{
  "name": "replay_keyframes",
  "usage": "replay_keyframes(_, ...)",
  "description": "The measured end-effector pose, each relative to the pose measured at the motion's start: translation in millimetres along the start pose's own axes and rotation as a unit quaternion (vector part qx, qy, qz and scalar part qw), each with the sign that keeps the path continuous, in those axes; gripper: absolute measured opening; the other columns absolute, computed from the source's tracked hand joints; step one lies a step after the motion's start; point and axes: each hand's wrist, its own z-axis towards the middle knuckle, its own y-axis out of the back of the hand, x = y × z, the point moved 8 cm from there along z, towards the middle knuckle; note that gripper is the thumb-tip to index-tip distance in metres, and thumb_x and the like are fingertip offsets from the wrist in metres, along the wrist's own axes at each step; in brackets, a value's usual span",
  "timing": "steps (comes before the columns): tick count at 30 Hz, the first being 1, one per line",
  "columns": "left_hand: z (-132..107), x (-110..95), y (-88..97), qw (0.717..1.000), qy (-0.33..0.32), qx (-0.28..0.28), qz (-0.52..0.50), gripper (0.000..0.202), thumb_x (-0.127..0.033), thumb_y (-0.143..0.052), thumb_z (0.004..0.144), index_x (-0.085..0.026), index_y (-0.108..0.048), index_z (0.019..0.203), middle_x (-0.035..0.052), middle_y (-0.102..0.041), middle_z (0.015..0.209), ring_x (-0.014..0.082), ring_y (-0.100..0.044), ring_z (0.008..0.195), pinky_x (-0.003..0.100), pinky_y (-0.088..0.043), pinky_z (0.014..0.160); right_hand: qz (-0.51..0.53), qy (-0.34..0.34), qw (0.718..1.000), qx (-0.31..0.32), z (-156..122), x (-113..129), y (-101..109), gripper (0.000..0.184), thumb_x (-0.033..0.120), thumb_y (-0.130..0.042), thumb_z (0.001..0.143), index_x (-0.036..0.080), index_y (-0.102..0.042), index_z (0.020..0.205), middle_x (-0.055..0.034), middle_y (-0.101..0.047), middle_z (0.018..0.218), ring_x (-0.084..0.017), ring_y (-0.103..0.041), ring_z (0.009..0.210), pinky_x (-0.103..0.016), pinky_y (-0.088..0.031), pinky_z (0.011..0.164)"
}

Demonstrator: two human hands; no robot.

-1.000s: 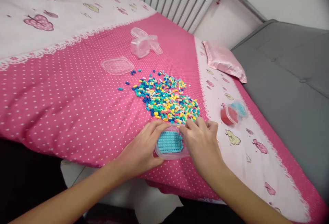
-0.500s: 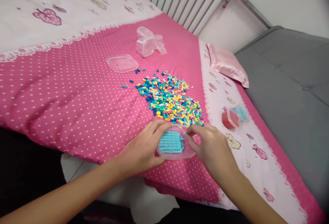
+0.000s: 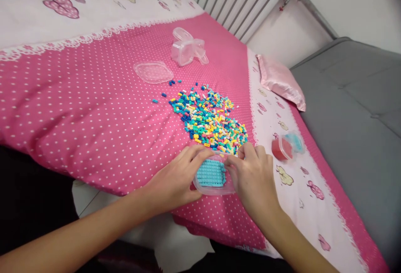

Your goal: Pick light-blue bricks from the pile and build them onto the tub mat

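My left hand (image 3: 180,177) grips the left side of a clear plastic container (image 3: 214,191), thumb low on its wall and fingers along the rim. Inside lies a studded block of light blue toy bricks (image 3: 209,173), its right edge uneven. Over the container's right part, my right hand (image 3: 252,172) is closed in a pinch, fingertips at that uneven edge. The light blue toy brick seen in this pinch a moment earlier is now mostly hidden by the fingers. A small yellow brick (image 3: 222,155) shows near the container's far rim.
Beyond the container spreads a pile of mixed toy bricks (image 3: 213,118) on the pink dotted bedspread (image 3: 94,118). Behind it are a clear lid (image 3: 153,72) and empty clear containers (image 3: 188,51). At right stand a tub of red pieces (image 3: 282,148) and one of blue (image 3: 295,142).
My right hand has moved slightly left and turned, bringing its fingertips from beside the light blue block to its right edge. The view has shifted a little. My left hand keeps its hold.
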Motion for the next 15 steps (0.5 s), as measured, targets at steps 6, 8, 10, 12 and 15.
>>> replay_keyframes(6, 1.3, -1.6, 0.6, 1.0, -0.005, 0.002, 0.01, 0.083, -0.008, -0.066, 0.074, -0.027, -0.034, 0.148, 0.0114, -0.052, 0.144, 0.0305, -0.05, 0.14, 0.051, -0.049, 0.118, -0.021, -0.002, 1.0, 0.015, 0.8, 1.0, -2.2, 0.012, 0.019, -0.078, 0.088, 0.027, -0.077, 0.08, -0.0078, -0.061, 0.088, -0.027, -0.043, 0.087, -0.037, -0.024, 0.072)
replay_keyframes(8, 1.7, -2.0, 0.9, 1.0, -0.007, -0.001, 0.014, 0.083, -0.007, -0.066, 0.074, -0.027, -0.034, 0.149, 0.0109, -0.053, 0.144, 0.03, -0.05, 0.14, 0.05, -0.049, 0.118, -0.029, 0.001, 0.999, 0.021, 0.9, 1.5, -3.0, 0.011, 0.02, -0.078, 0.088, 0.027, -0.078, 0.08, -0.008, -0.062, 0.088, -0.027, -0.043, 0.087, -0.037, -0.023, 0.072)
replay_keyframes(10, 1.7, -2.4, 1.1, 1.0, -0.009, -0.002, 0.016, 0.083, -0.008, -0.066, 0.074, -0.027, -0.034, 0.149, 0.0107, -0.054, 0.144, 0.0299, -0.05, 0.139, 0.049, -0.049, 0.117, -0.037, 0.005, 0.999, 0.026, 1.0, 2.0, -3.7, 0.011, 0.02, -0.078, 0.088, 0.028, -0.078, 0.081, -0.0077, -0.063, 0.087, -0.026, -0.043, 0.086, -0.038, -0.022, 0.072)
replay_keyframes(12, 1.4, -2.4, 1.1, 1.0, -0.008, -0.002, 0.019, 0.082, -0.008, -0.066, 0.075, -0.027, -0.034, 0.149, 0.0108, -0.054, 0.144, 0.0302, -0.05, 0.139, 0.049, -0.05, 0.117, -0.044, 0.009, 0.999, 0.03, 1.3, 2.7, -4.1, 0.01, 0.021, -0.079, 0.088, 0.028, -0.078, 0.081, -0.0073, -0.063, 0.086, -0.026, -0.043, 0.086, -0.038, -0.022, 0.072)
replay_keyframes(15, 0.5, -2.1, 1.4, 1.0, -0.006, -0.002, 0.022, 0.082, -0.008, -0.066, 0.076, -0.028, -0.034, 0.149, 0.011, -0.054, 0.144, 0.0304, -0.051, 0.139, 0.05, -0.05, 0.117, -0.055, 0.012, 0.998, 0.032, 2.3, 4.2, -3.9, 0.009, 0.021, -0.081, 0.086, 0.027, -0.077, 0.081, -0.0069, -0.064, 0.086, -0.026, -0.044, 0.087, -0.038, -0.022, 0.072)
